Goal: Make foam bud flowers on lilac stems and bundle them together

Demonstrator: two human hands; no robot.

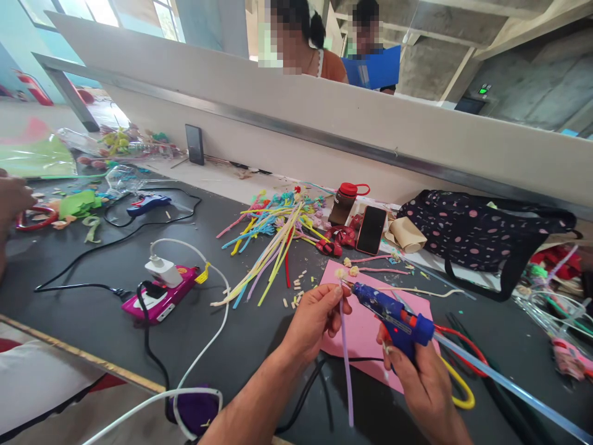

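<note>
Head view, and from where I'm standing the right hand (419, 371) is wrapped round the grip of a blue glue gun (393, 315), with a long clear glue stick (504, 383) poking out the back. Left hand (322, 315) has its thumb and fingers pinched on a thin purple stem (346, 364) near the top end, the rest dangling down in front of a pink sheet (365, 334). The gun's nozzle is right beside those fingertips, close to a small cream flower (340, 273); can't tell if it's actually touching the stem. Over to the left there's a magenta power strip (162, 300) with a white charger (163, 272) plugged in. Past the hands, pale little bits (296, 293) are scattered next to a messy pile of colourful stems (278, 235). Behind the pink sheet you've got a phone (370, 228), a red-lidded bottle (343, 207) and a dark patterned bag (482, 235). Somebody else's hand (16, 194) pokes in at the left edge. Further back, a pale partition (278, 154) runs across, and two people are beyond it, one behind a blue folder (376, 67).
</note>
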